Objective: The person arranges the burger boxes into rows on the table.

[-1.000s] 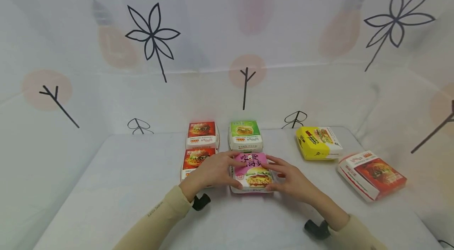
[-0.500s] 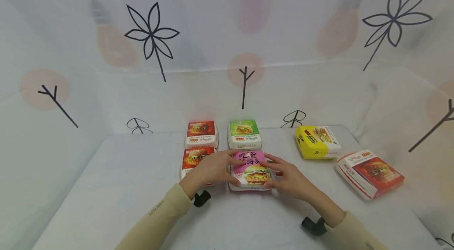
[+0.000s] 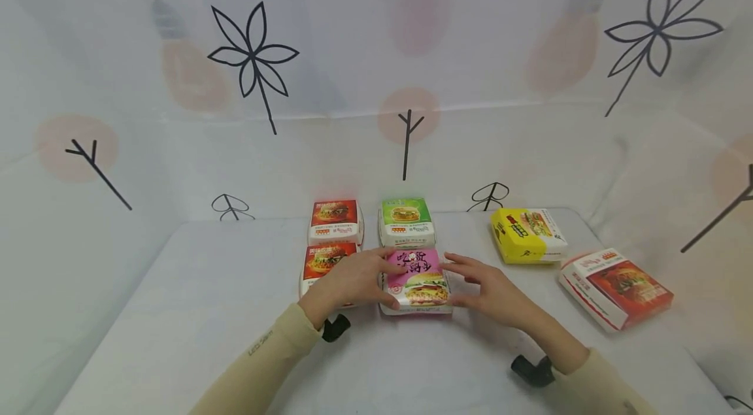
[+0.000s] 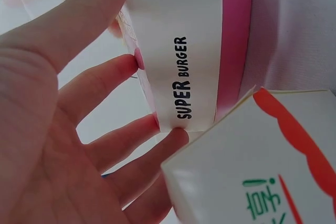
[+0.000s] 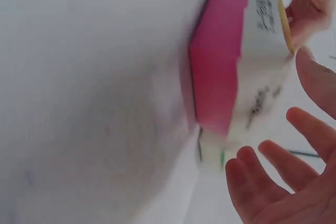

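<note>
A pink and white burger box (image 3: 420, 281) lies on the white table in front of the green burger box (image 3: 407, 220). My left hand (image 3: 355, 279) is at its left side, thumb by the front edge. In the left wrist view, fingertips (image 4: 131, 64) touch the top edge of its "SUPER BURGER" side, the fingers fairly straight and spread. Across from it, my right hand (image 3: 497, 294) is spread just off the box's right side; the right wrist view shows a gap there. The left forearm and hand partly cover a red burger box (image 3: 323, 261).
Behind that red box sits another red burger box (image 3: 335, 222), against the printed white curtain (image 3: 353, 153). To the right stand a yellow burger box (image 3: 526, 236) and a tilted red and white box (image 3: 618, 287). Each wrist wears a black camera mount (image 3: 532, 371).
The pink box has slid slightly back toward the green one. My right hand has come off its right side and moved a little to the right; the left hand stays at the box.
</note>
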Action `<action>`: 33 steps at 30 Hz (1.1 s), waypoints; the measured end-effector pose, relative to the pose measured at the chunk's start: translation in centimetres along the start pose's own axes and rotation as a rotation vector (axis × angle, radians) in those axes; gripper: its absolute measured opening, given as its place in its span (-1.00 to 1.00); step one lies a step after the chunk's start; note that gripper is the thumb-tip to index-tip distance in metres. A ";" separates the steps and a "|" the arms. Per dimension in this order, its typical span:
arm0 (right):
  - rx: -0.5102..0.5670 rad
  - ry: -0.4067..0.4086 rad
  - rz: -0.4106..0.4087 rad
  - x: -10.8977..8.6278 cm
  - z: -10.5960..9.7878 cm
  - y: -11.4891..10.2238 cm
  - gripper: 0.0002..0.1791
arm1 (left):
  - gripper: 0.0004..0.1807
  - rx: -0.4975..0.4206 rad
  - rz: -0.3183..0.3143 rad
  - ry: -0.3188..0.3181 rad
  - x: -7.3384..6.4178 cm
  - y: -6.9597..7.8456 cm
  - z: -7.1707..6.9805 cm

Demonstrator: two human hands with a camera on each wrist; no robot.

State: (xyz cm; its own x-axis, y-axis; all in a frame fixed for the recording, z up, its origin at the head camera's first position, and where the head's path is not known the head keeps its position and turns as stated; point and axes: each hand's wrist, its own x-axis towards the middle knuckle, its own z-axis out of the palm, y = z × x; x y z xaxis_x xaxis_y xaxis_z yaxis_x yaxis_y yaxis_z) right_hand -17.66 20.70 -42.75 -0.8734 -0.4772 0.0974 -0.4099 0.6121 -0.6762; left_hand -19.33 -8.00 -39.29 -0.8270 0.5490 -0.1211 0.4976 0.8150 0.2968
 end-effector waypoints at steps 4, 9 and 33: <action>-0.035 0.083 0.002 -0.1 -2.7 0.8 -0.39 | -0.26 -0.001 0.003 0.001 -0.1 -0.1 0.0; -0.101 0.169 0.039 0.1 -7.8 2.2 -0.43 | -0.26 0.012 0.023 0.020 -0.2 0.0 -0.1; -0.157 -0.104 0.402 3.9 -17.6 10.3 -0.35 | -0.27 0.005 0.023 0.008 -0.2 0.1 -0.2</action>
State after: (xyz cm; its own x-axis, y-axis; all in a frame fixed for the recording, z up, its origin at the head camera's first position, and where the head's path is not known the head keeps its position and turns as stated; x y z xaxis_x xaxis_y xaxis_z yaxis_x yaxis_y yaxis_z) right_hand -29.89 36.27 -36.46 -0.9437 -0.2378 -0.2300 -0.0852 0.8465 -0.5255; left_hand -19.17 -8.02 -39.01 -0.8171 0.5665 -0.1069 0.5180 0.8028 0.2951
